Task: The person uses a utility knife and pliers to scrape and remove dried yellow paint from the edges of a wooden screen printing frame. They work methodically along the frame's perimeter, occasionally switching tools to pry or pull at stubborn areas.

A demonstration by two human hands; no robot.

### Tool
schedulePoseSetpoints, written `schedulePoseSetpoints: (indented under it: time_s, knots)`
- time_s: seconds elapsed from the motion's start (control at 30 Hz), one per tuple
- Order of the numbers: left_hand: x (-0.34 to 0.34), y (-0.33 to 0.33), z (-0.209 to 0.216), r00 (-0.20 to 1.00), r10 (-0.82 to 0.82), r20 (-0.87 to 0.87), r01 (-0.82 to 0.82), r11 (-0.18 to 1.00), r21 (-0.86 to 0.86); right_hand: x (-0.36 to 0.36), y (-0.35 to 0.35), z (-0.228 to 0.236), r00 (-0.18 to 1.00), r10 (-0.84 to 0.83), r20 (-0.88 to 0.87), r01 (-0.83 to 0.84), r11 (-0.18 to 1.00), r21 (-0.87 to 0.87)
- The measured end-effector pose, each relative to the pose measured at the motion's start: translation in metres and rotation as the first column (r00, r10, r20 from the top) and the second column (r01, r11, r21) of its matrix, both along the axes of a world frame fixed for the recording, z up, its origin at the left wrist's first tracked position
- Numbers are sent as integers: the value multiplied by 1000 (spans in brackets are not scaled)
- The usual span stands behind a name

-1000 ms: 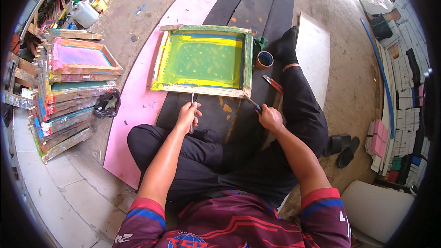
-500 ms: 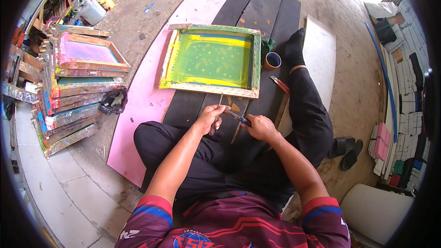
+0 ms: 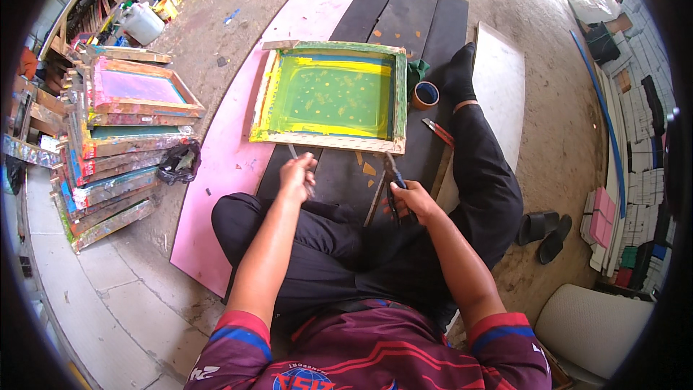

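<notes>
In front of me lies a silkscreen frame (image 3: pixel 328 146), wooden, with green mesh and yellow tape around its inner edge. My left hand (image 3: pixel 294 177) is closed around a slim grey metal rod-like tool (image 3: pixel 292 150), just below the frame's near left part; its lower part is mostly hidden by the fingers. My right hand (image 3: pixel 415 202) grips a pair of pliers (image 3: pixel 391 168) with dark handles, the jaws pointing away from me near the frame's near right corner. The two hands are apart. A red utility knife (image 3: pixel 439 133) lies to the right of the frame.
A tape roll (image 3: pixel 425 95) and a green cloth (image 3: pixel 417 70) sit right of the frame, on black boards (image 3: pixel 354 180) beside a pink board (image 3: pixel 216 195). Stacked screen frames (image 3: pixel 119 155) and a black plastic bag (image 3: pixel 179 160) are at left; sandals (image 3: pixel 545 231) at right.
My hands have moved apart: the left went left with the metal tool, and the pliers in my right hand turned to point away, off the tool.
</notes>
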State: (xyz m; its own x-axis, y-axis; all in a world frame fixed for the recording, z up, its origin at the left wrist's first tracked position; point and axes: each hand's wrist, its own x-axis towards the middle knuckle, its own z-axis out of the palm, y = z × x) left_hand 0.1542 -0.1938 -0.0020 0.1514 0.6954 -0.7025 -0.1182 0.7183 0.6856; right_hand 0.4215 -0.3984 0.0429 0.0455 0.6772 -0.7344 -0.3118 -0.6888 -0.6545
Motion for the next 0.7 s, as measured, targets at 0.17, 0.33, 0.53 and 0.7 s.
schedulePoseSetpoints:
  time_s: [0.17, 0.33, 0.53, 0.7]
  knots:
    - [-66, 68, -19, 939, 327, -104, -322, 945, 57, 8, -2, -2, 979, -176, -103, 175, 984, -21]
    - [-101, 98, -29, 815, 506, -282, -506, 859, 77, 13, -3, -17, 968, -149, -203, 156, 988, 19]
    - [-105, 98, -41, 769, 506, -392, -545, 838, 12, 15, 1, -28, 916, -141, -377, 172, 984, 50]
    - [-93, 96, -44, 737, 505, -450, -527, 846, 86, 22, 1, -42, 842, -189, -506, 232, 972, 24]
